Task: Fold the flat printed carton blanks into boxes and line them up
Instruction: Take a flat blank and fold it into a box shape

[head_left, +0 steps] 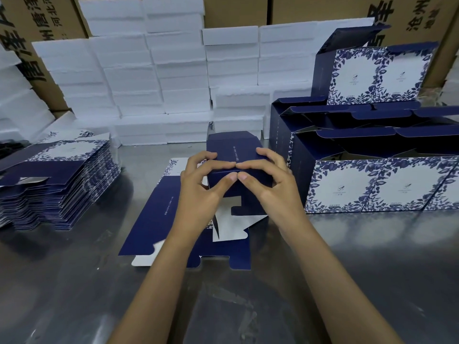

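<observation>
Half-folded carton (238, 165) sits mid-table, held up w/ both hands, navy side panel facing up, white-lined bottom flaps hanging open toward the camera. Left hand (202, 184) grips the carton's left end: fingers curled over the top edge, thumb pressing the near face. Right hand (269, 181) mirrors it on the carton's right end, fingers curled over the top, thumb on the near face. Thumb tips touch each other at the carton's middle; index tips meet just above on the top edge. Both hands closed round the carton, nothing else in them.

Directly under the carton, a flat blank (164, 214) lies on the metal table (74, 281), navy side up, reaching left of and nearer than the carton, partly hidden by the forearms.

Well left of the carton: tall stack of flat blanks (62, 180), blue floral print w/ white centre on top.

Just right of the carton: finished boxes (372, 170) in rows, top flaps open, floral fronts facing the camera; one more box (372, 73) stands on top at the back.

Behind the carton: wall of white foam blocks (173, 75), stacked several high. Behind those, brown shipping cartons (37, 23) w/ black printed characters.
</observation>
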A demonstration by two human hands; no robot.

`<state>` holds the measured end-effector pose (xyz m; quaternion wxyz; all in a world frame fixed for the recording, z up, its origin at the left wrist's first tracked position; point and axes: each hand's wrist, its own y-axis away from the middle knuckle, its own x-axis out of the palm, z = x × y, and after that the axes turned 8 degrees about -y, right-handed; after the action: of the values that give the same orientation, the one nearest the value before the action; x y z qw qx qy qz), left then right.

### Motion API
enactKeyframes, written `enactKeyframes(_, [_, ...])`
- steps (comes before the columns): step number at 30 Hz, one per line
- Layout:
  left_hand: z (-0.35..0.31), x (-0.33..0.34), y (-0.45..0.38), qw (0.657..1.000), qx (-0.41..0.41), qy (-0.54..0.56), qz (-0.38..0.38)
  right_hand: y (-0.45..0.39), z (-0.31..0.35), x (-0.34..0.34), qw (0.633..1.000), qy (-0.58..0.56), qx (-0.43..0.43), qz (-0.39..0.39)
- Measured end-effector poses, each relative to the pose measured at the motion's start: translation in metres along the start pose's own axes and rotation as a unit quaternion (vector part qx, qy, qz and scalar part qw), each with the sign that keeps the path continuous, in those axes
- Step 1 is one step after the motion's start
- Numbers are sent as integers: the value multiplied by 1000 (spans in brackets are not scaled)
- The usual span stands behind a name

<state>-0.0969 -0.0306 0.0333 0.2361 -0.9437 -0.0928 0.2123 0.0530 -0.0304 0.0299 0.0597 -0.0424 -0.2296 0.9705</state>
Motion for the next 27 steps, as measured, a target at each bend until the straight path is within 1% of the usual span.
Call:
enactKeyframes(4, [-1, 4, 0, 1000, 3, 6, -19, 1, -1, 3, 1000, 4, -1, -31])
enactKeyframes(7, [-4, 9, 0, 999, 17, -12, -38, 0, -1, 4, 1000, -6, 0, -31])
enactKeyframes(13, [-1, 0, -1, 1000, 14, 13, -3, -2, -2, -4, 999, -33, 6, 3])
enactKeyframes(19, [1, 4, -1, 1000, 17, 5, -21, -3, -6, -3, 999, -29, 4, -12])
enactKeyframes(24, [3, -3, -2, 999, 16, 25, 12, -3, -8, -8, 998, -62, 10, 13])
enactKeyframes(27, [3, -5, -4, 999, 21, 28, 7, -4, -8, -9, 997, -70, 6, 18])
